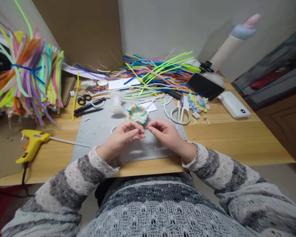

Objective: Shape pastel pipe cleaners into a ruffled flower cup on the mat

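Over the grey mat (88, 135), my left hand (128, 135) and my right hand (164, 132) meet almost fingertip to fingertip. Thumb and forefinger are pinched together on each. Whatever lies between them is too fine to make out. Just beyond the fingers sits a ruffled, cup-like pastel piece (137, 113) striped in yellow, pink, white and mint; my hands cover part of its near edge. A spool of clear thread (116, 103) stands upright to its left. Light-handled scissors (180, 113) rest past my right hand.
At left are a yellow glue gun (34, 143) and a tied bundle of fuzzy stems (27, 75). Black pens (90, 106) and small black scissors (84, 99) lie nearer. Loose stems (160, 74) heap along the wall. Right are pastel scraps (198, 102), a phone (206, 86) and a white device (234, 104).
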`<state>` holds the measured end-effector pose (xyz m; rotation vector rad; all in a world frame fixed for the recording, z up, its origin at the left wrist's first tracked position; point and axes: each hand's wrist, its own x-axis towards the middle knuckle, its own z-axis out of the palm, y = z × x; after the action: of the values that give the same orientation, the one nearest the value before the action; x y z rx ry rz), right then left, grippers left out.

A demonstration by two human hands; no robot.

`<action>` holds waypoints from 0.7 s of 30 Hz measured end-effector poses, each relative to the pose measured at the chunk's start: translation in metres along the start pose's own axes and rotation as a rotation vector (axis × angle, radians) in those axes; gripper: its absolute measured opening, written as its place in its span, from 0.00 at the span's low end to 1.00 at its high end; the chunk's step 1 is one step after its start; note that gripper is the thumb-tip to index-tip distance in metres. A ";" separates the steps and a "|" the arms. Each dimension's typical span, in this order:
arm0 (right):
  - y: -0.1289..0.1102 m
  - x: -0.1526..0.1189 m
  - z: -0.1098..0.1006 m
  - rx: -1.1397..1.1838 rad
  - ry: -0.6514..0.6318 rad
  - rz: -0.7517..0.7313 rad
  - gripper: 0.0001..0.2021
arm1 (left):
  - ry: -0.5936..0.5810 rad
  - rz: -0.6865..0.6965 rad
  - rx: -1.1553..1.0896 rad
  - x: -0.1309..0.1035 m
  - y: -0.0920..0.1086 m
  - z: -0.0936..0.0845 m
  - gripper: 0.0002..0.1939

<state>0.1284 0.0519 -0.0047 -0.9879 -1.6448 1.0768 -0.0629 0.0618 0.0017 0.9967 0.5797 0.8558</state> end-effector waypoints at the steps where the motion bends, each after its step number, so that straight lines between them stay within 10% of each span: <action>1: 0.000 -0.001 0.000 -0.016 0.004 -0.015 0.07 | -0.002 -0.051 -0.053 0.000 0.001 -0.001 0.12; 11: -0.004 -0.005 0.002 -0.096 -0.011 -0.057 0.05 | -0.048 -0.372 -0.097 -0.001 0.001 -0.009 0.10; 21: 0.001 -0.009 0.009 -0.020 -0.001 -0.060 0.04 | -0.068 -0.230 0.003 -0.001 -0.003 -0.005 0.11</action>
<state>0.1227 0.0416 -0.0093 -0.9452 -1.6786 1.0222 -0.0665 0.0623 -0.0034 0.9380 0.6243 0.6153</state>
